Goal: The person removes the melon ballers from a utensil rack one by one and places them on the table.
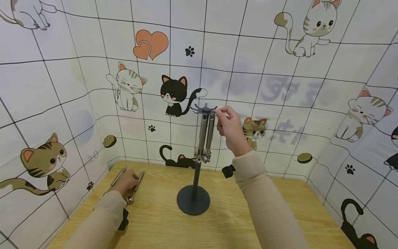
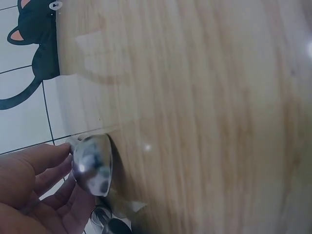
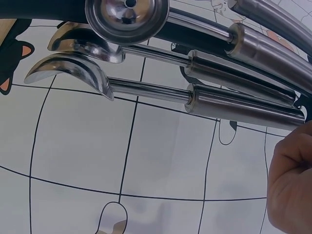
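Item: dark stand (image 1: 193, 204) — upright on the wooden table (image 1: 155, 224), my landmark on the feed. Item: right hand (image 1: 230, 129), just right of the stand's top; I see thumb and finger pinching the upper end of the rightmost hanging utensil (image 1: 210, 133), long axis near vertical, head down. Item: left hand (image 1: 125, 181), left of the stand, low at the table; I judge it gripping the nearer lying utensil (image 1: 140, 179), handle slanting away from the person. Item: second lying utensil (image 1: 118, 175) — farther left of the stand, left hand nearer.
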`<action>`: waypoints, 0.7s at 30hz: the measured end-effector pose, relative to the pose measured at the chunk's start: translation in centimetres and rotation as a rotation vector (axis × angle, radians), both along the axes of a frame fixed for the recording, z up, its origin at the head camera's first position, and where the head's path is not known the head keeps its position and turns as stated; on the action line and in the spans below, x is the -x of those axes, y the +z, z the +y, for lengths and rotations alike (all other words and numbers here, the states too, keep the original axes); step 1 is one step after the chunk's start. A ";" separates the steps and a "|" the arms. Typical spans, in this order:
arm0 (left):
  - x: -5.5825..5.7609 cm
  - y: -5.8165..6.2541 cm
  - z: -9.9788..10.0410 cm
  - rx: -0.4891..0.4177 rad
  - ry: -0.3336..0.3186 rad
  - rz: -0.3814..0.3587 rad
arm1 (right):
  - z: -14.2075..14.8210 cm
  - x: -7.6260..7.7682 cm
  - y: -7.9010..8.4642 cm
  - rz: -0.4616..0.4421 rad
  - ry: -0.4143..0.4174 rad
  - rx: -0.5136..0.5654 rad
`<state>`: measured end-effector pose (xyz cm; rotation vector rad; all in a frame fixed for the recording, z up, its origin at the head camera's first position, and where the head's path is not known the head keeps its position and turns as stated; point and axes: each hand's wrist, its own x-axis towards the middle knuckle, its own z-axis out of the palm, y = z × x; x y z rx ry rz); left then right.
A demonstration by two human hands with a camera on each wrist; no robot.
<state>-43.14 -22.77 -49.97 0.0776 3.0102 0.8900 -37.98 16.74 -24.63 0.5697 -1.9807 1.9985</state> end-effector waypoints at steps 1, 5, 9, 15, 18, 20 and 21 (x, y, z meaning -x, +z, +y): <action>0.0 0.0 0.0 0.014 0.004 -0.001 | 0.0 0.0 0.0 -0.002 -0.001 0.000; -0.1 0.1 0.0 0.046 0.008 -0.015 | 0.0 0.1 0.0 -0.012 -0.006 0.005; -0.5 0.8 -0.3 0.031 0.010 -0.046 | -0.1 0.0 0.1 -0.017 -0.001 0.011; -1.1 2.0 -0.4 -0.145 0.012 -0.064 | -0.1 -0.2 0.1 -0.019 0.004 0.014; -1.4 2.7 0.0 -0.286 -0.017 -0.062 | -0.1 -0.3 0.2 -0.022 0.004 0.013; -1.9 3.5 0.5 -0.342 -0.067 -0.040 | -0.1 -0.4 0.2 -0.024 0.003 0.011; -2.1 3.9 0.9 -0.348 -0.091 -0.024 | -0.1 -0.4 0.2 -0.024 0.002 0.009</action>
